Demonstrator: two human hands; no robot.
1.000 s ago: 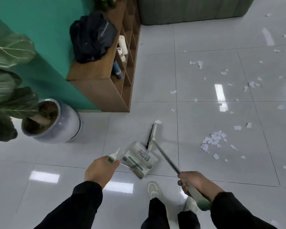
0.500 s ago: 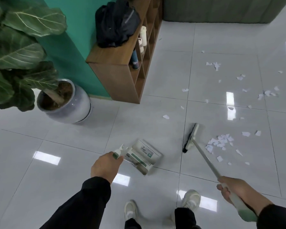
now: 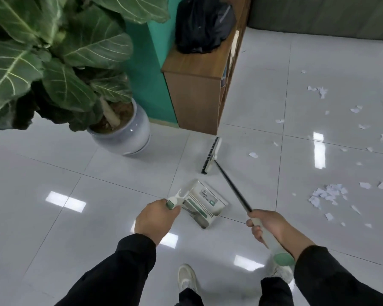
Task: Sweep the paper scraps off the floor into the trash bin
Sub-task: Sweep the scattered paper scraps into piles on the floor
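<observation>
Left hand point(image 3: 155, 219) grips the dustpan point(image 3: 202, 203), fingers curled round its handle; right hand point(image 3: 269, 225) clasps the broom point(image 3: 211, 156). Scraps point(image 3: 327, 194) lie scattered on the floor point(image 3: 97, 195), right of both. Pan looks empty, no bin visible: barely started.

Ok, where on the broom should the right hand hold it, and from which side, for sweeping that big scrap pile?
Probably where the right hand grips now: the pale thick grip at the near end of the broom, wrapped from above. The thin black shaft slants away to the head, which stands left of the scrap pile. The left hand holds the dustpan.
</observation>
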